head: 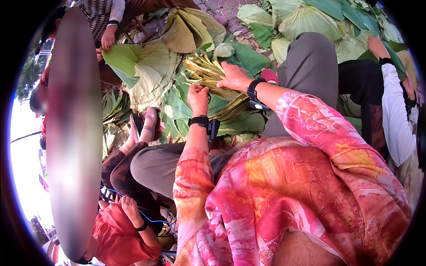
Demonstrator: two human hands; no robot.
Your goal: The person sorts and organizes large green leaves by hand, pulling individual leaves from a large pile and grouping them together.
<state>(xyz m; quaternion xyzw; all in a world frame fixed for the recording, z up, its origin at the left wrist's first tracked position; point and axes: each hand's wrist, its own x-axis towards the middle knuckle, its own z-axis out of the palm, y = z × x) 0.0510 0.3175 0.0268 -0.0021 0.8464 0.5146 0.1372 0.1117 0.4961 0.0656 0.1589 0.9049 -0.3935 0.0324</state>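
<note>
A bundle of yellowed, folded leaves with stalk ends [203, 70] lies before me, above my knees. My right hand [235, 77] grips it from the right, thumb on the near side and fingers over the far side. At its near left edge is my left hand [198, 96], fingers curled in; whether something thin is pinched there is hidden. Under the bundle spread large green leaves [179, 106], and another folded yellowish bundle [233, 108] lies closer to my lap. Both wrists wear black straps with small devices.
Broad pale leaves [149, 73] lie at the left, where another person's hand [108, 38] holds a green leaf [121, 56]. More large leaves [309, 23] cover the brick paving [229, 10] at upper right. A white-sleeved person [397, 113] sits right; a red-shirted person [123, 232] sits lower left.
</note>
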